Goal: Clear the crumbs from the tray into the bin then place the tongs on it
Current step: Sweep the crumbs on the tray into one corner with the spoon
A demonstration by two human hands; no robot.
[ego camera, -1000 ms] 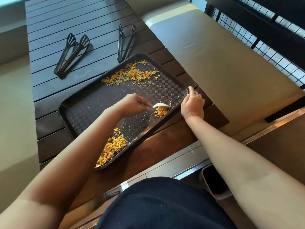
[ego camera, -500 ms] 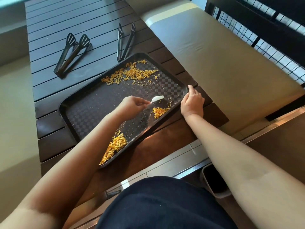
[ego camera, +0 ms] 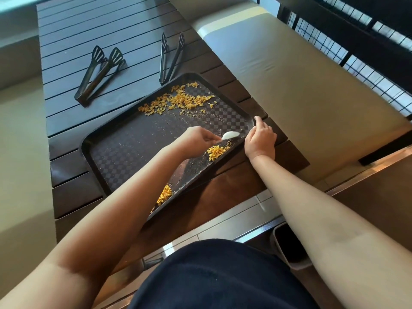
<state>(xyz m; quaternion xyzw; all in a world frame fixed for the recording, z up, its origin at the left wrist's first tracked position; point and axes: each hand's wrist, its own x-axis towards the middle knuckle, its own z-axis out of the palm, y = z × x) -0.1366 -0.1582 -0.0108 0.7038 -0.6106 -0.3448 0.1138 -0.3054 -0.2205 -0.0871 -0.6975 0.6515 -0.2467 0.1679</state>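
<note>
around: two pairs of black tongs lie on the slatted worktop [ego camera: 73, 36] beyond the tray, one pair [ego camera: 98, 75] far left, the other [ego camera: 170, 58] just off the tray's far edge. a beige bench [ego camera: 301, 85] runs along the right, with a wire railing [ego camera: 367, 47] behind it. the bin [ego camera: 289, 250] stands on the floor below the worktop's near edge, partly hidden by the right forearm.
in the way: the left forearm crosses the tray's near part and covers some of the near crumb pile.
tray: [ego camera: 107, 139] dark, rectangular, rounded corners, raised rim, checkered surface; lies skewed on the worktop.
crumbs: [ego camera: 178, 101] orange flakes in a loose spread at the far end, a small heap [ego camera: 216, 151] by the right rim, another [ego camera: 165, 194] at the near rim; fine specks between.
left hand: [ego camera: 196, 139] grip pinches a white spoon [ego camera: 230, 135], its bowl just above the small heap.
right hand: [ego camera: 259, 139] grip curled on the tray's right rim, one finger raised along the corner.
</note>
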